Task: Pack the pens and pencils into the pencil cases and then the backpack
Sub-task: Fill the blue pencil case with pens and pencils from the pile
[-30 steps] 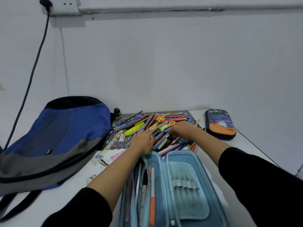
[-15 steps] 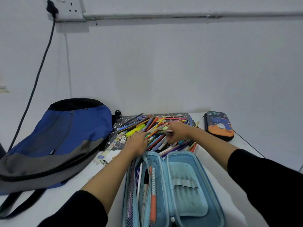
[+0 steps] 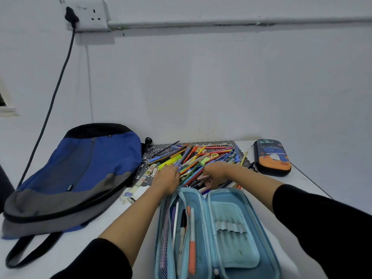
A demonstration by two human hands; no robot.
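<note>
Picking: right hand [image 3: 216, 174] pinched one pen [image 3: 203, 178] at the pile's near edge; lifting it clear first would likely spare its neighbours a drag.
Left hand [image 3: 167, 179]: fingers lay fairly flat on the pile [image 3: 193, 158], gripping nothing; best used to steady it.
Open case [image 3: 267, 238]: just before both hands; a few pens in its mesh pocket [image 3: 198, 202], loops [image 3: 229, 226] bare.
Second case [image 3: 271, 157]: zipped, far right, contents hidden.
Backpack [image 3: 76, 172]: lay at left, apparently closed.

Plain room: white desk [image 3: 66, 255] against bare wall [image 3: 221, 87] with socket [image 3: 88, 15].
</note>
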